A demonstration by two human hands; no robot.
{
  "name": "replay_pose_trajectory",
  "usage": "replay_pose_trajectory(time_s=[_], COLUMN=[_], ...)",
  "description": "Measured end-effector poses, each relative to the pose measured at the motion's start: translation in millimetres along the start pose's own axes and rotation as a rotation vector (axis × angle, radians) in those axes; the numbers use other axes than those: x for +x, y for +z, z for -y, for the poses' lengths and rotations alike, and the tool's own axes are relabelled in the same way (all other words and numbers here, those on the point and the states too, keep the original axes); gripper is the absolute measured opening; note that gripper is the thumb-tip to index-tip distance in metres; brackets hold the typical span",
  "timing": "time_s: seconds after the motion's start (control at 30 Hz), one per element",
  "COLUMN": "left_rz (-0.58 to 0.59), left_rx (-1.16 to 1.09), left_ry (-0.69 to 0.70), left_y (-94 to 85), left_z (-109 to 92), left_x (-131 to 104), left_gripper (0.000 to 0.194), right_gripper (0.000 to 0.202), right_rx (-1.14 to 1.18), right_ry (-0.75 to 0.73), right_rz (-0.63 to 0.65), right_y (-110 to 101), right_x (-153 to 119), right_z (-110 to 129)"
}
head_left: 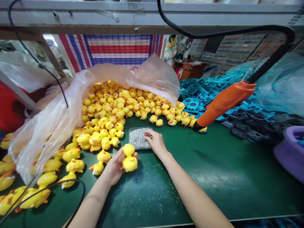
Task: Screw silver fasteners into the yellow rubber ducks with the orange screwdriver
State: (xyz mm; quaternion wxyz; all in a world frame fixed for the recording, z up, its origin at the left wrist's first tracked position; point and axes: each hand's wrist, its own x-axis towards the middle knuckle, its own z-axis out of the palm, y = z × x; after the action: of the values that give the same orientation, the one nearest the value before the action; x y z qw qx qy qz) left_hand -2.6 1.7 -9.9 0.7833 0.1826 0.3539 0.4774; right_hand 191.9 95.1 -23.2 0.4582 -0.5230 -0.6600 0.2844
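Observation:
My left hand (115, 169) is closed around a yellow toy duck (129, 164), held just above the green table, with the fingers partly hidden behind it. Close by, my right hand (155, 142) reaches over a shallow clear tray (142, 148) full of small silver metal pieces, which look like screws (136, 136). Thumb and fingertips of that hand are pinched together at the tray's right side; whatever lies between them is too small to make out. Beyond the tray spreads a large heap of similar yellow ducks (114, 104).
An orange-cased power screwdriver (223, 103) hangs at the right on a black cable. Turquoise plastic parts (201, 91) and dark parts (249, 126) lie behind it, near a purple tub (291, 155). Plastic sheeting (68, 117) drapes the ducks. A black cord (83, 190) crosses the lower left.

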Motion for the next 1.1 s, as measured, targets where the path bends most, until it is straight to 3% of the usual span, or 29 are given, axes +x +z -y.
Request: replay_pose_trajectory(time_s=[0.17, 0.37, 0.5, 0.63, 0.77, 0.97, 1.03, 1.1], left_rz=[-0.020, 0.000, 0.016, -0.007, -0.029, 0.139, 0.187, 0.203], left_rx=[-0.046, -0.077, -0.035, 0.003, 0.005, -0.050, -0.107, -0.164], left_ry=[-0.014, -0.014, 0.001, -0.004, -0.071, -0.192, -0.216, -0.218], left_y=[0.3, 1.1, 5.1, 7.1, 6.6, 4.6, 3.6, 2.9], left_z=[9.3, 10.9, 7.8, 7.2, 7.5, 7.9, 8.6, 9.1], left_x=[-1.8, 0.6, -1.8, -3.5, -4.2, -5.7, -5.3, -4.5], left_gripper=[0.048, 0.055, 0.059, 0.063, 0.045, 0.034, 0.034, 0.035], right_gripper=[0.012, 0.023, 0.021, 0.019, 0.020, 0.049, 0.055, 0.050], right_rx=[0.209, 0.439, 0.496, 0.502, 0.489, 0.425, 0.351, 0.231], right_ry=[0.057, 0.101, 0.111, 0.113, 0.118, 0.147, 0.141, 0.132], right_rz=[0.019, 0.230, 0.281, 0.302, 0.356, 0.548, 0.543, 0.448], right_y=[5.0, 17.6, 16.6, 12.2, 9.0, 6.3, 4.9, 2.2], right_x=[-9.7, -28.4, -31.8, -30.4, -30.3, -30.2, -26.9, -20.7], right_z=[16.3, 44.6, 50.2, 49.5, 50.1, 48.8, 43.7, 35.1])
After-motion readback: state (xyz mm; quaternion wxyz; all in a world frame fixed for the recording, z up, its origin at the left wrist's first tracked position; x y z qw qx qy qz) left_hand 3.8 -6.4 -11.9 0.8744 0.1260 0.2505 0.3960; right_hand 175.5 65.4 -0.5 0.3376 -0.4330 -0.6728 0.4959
